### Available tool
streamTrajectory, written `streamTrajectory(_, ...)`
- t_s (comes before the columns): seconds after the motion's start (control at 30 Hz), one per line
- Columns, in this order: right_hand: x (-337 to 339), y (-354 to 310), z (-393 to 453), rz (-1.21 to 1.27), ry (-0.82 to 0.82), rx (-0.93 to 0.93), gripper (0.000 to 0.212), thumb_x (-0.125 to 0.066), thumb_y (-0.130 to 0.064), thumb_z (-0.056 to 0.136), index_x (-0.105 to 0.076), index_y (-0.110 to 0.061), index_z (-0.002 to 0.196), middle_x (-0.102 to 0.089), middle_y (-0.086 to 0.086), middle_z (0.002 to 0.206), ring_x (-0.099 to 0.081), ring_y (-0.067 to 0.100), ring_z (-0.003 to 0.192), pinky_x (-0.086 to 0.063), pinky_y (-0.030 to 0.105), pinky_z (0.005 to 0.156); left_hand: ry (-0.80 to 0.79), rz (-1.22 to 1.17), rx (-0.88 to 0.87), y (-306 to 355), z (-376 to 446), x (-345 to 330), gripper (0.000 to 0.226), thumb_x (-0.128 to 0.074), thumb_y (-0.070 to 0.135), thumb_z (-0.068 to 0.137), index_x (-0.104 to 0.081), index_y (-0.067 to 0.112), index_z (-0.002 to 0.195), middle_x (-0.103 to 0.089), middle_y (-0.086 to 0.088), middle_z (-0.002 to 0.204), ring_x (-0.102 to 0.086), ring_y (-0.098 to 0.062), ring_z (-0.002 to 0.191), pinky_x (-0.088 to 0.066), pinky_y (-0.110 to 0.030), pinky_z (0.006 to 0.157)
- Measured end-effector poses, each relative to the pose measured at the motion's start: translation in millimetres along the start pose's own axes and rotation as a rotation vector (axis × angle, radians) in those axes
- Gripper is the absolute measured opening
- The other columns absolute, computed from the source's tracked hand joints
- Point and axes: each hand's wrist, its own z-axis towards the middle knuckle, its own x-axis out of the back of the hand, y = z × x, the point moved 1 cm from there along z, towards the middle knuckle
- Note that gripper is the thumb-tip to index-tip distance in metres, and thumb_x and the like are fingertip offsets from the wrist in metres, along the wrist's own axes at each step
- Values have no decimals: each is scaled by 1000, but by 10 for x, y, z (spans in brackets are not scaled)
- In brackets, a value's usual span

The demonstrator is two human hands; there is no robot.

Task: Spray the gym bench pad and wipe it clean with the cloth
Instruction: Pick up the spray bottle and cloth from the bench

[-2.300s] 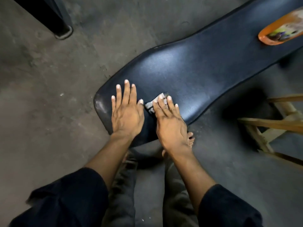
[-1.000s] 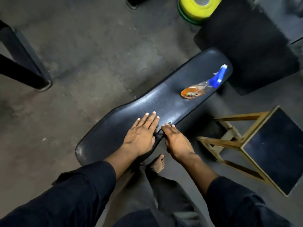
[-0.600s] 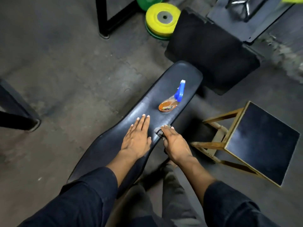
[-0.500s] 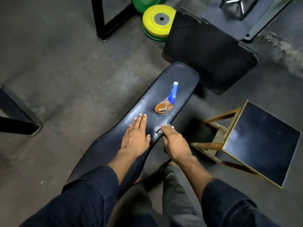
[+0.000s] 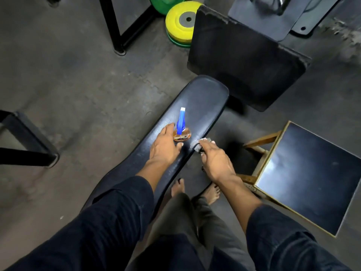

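The long black gym bench pad (image 5: 205, 94) runs from the lower left up to the middle. A spray bottle (image 5: 181, 130) with a blue head and orange base stands upright on it. My left hand (image 5: 165, 146) is wrapped around the bottle's base, index finger on its left side and thumb on the near side. My right hand (image 5: 215, 160) is at the pad's right edge, holding a small grey cloth (image 5: 203, 146) bunched under the fingertips. The cloth is mostly hidden by the fingers.
A wooden stool with a black top (image 5: 312, 173) stands close on the right. A black square pad (image 5: 244, 61) lies beyond the bench end, with yellow and green weight plates (image 5: 181, 22) behind it. Black metal frames (image 5: 117, 30) stand at the top and left. My bare feet (image 5: 213, 194) are below the bench.
My left hand slid forward along the pad from lying flat to closing around the spray bottle's base. My right hand moved forward with the cloth along the pad's right edge. The view rose.
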Motion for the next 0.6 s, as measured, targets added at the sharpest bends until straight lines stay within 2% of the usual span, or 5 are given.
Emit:
streamTrajectory(0.2,103,26,281,-11,-39,-6,59,-45,-9,106,-41,-21,164,-35,1,174,-25,24,164,-27,35,131,-32,-17,73,-13,326,-31,75,-80,21,93,-45,22,159,-54,-2,159,-54,-31,143,-47,-46,116)
streamTrajectory(0.3,155,16,377,-4,-48,-31,59,-47,-10,106,-41,-21,164,-36,1,173,-25,23,164,-26,36,132,-55,-69,73,-21,468,-59,58,-81,19,89,-60,26,142,-64,1,144,-63,-28,130,-52,-41,109)
streamTrajectory(0.4,208,37,479,-14,-75,-48,59,-49,-11,106,-41,-22,164,-37,1,173,-27,22,163,-27,37,131,-87,-218,55,21,567,-87,30,-73,29,84,-68,36,113,-74,6,124,-72,-23,114,-58,-39,101)
streamTrajectory(0.5,266,97,587,-28,-76,-92,59,-50,-10,106,-41,-21,164,-36,2,173,-28,22,163,-24,34,131,-74,-244,25,74,680,-119,32,-77,28,85,-64,42,111,-75,8,119,-73,-22,108,-60,-40,97)
streamTrajectory(0.6,337,187,649,-9,-43,-150,58,-50,-11,106,-43,-21,163,-40,5,171,-31,22,161,-28,36,130,-89,-209,23,118,833,-168,17,-81,30,87,-73,33,101,-76,7,105,-73,-22,98,-60,-42,91)
